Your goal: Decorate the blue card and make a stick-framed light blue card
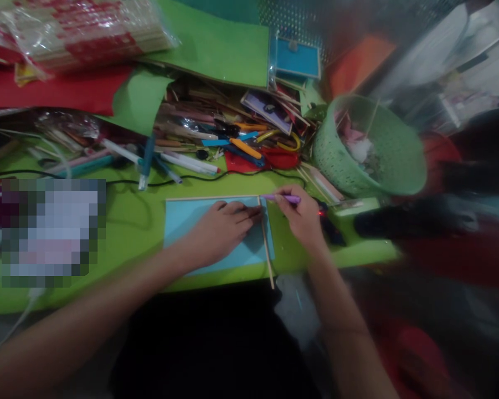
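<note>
A light-blue sheet (pixel 220 263) lies on the green tabletop, with one thin wooden stick (pixel 203 198) along its far edge. A second wooden stick (pixel 267 249) runs down its right side and sticks out past the table's front edge. My left hand (pixel 222 230) rests flat on the sheet, fingers stretched toward the second stick; its fingertips reach the stick's upper part, but contact is unclear. Pinched in my right hand (pixel 303 216) is a purple pen (pixel 288 198), its tip pointing left at the corner where the sticks meet.
Behind the sheet lie a black cable (pixel 199 178), several pens (pixel 191 162), an orange-handled cutter (pixel 246 148) and scissors (pixel 280 158). A green basket (pixel 369 160) stands at the right, holding scraps. Green card (pixel 220 47) and plastic-wrapped sticks (pixel 87 30) are piled at the back. A blurred-out device (pixel 53 233) lies left.
</note>
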